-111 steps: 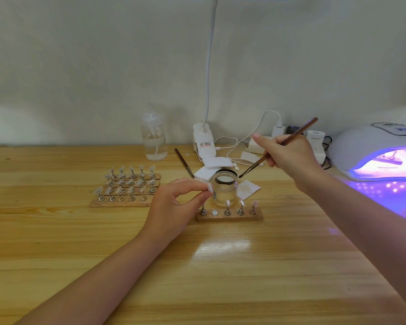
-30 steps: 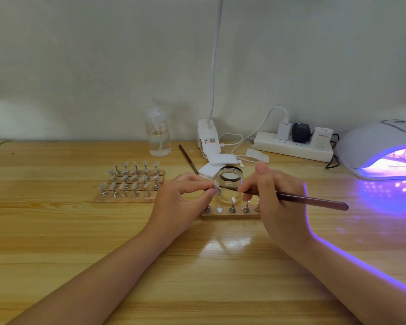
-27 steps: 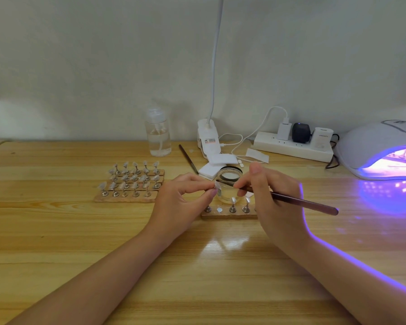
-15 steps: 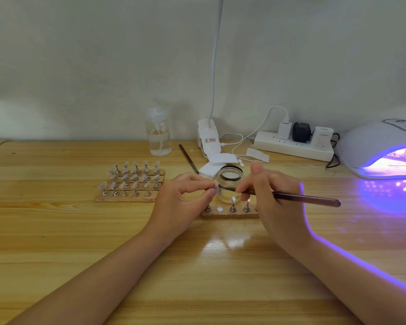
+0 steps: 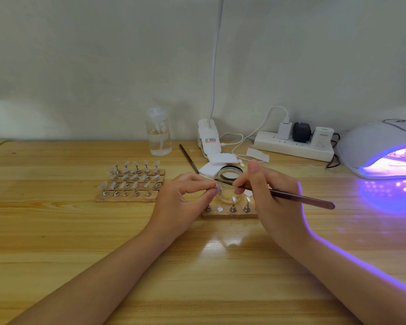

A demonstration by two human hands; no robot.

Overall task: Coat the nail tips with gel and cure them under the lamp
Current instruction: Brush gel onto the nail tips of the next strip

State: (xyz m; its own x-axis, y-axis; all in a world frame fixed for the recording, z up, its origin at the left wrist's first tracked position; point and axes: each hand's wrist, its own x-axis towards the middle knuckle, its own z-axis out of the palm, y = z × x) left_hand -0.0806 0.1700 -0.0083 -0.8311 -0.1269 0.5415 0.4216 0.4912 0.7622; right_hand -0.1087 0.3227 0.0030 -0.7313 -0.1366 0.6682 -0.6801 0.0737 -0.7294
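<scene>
My left hand [image 5: 183,202] pinches a small nail tip [image 5: 218,186] on its stand between thumb and forefinger, held just in front of the clear glass gel jar [image 5: 230,184]. My right hand [image 5: 267,198] grips a dark brush [image 5: 298,197] like a pen, its bristle end touching the nail tip. Below them a small cork strip [image 5: 230,214] carries three more tips on metal stands and one bare magnet spot. At the right edge the white curing lamp [image 5: 370,144] glows violet, with a strip of tips inside.
A larger cork board [image 5: 129,198] with several nail tips on stands sits to the left. Behind are a clear pump bottle [image 5: 158,134], a second brush [image 5: 189,159], white pads [image 5: 215,164], a desk lamp clip [image 5: 208,139] and a power strip [image 5: 293,146] with cables.
3.7 s ago my right hand held the brush raised over the jar; it has come down level with the tip in my left hand. Over the last second the brush shifts only slightly.
</scene>
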